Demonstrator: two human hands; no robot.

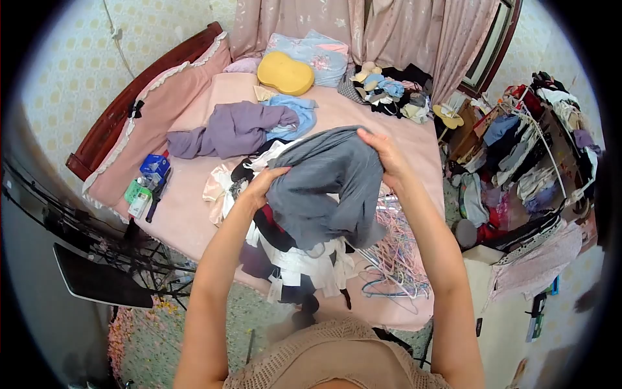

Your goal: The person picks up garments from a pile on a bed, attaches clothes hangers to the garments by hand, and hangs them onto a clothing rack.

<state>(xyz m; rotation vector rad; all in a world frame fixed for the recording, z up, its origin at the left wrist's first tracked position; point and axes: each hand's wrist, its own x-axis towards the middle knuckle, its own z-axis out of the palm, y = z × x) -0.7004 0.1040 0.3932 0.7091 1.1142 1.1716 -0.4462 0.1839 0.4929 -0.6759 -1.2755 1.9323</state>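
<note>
Grey garment (301, 198) is held up in front of the person, over the bed (424, 155) and above a heap of mixed clothes (301, 266). Left hand (263, 185) is clamped on its left edge, thumb on the near face; the other fingers are mostly hidden by cloth. Right hand (387, 157) grips the upper right edge, its digits closed on the fabric; exact finger placement cannot be told. The wide two-point hold probably serves to spread the cloth: it hangs in loose folds between the hands, garment type uncertain.

Tangled hangers (398, 253) lie in a pile at the bed's near right, beside the heap; the spot presumably keeps them within reach. Purple quilted cloth (227, 129) and yellow cushion (285, 72) lie farther back, likely set there to leave working room.

Labels: blue packet (154, 167) and green-and-white box (138, 196), near the headboard (139, 97), appear printed, but too small to read. No brand legible.
</note>
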